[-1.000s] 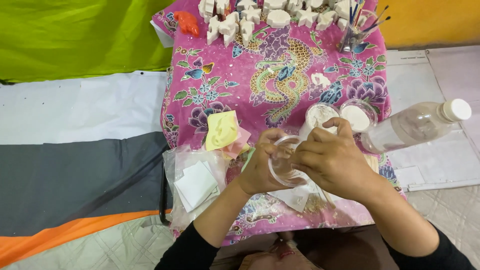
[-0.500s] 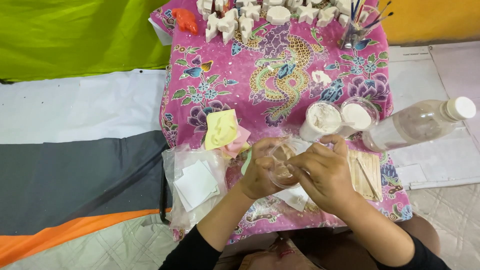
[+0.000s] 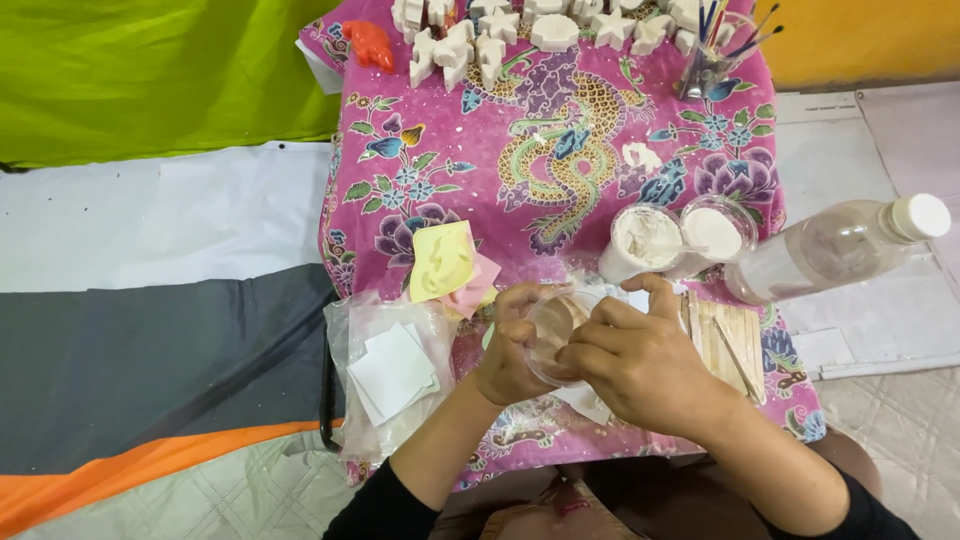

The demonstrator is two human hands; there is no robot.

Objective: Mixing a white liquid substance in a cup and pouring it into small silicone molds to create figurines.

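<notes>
Cup [image 3: 556, 330], clear thin plastic, sits just below the powder tub [image 3: 645, 243], held w/ both hands. Left hand [image 3: 512, 348] fingers wrap its side; right hand [image 3: 640, 358] fingers curl over rim. Probably light, flexible, crush-prone: grip near rim, light pressure.

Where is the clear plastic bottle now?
The clear plastic bottle lies on its side at the right of the head view, beside the two cups of white powder.
</notes>
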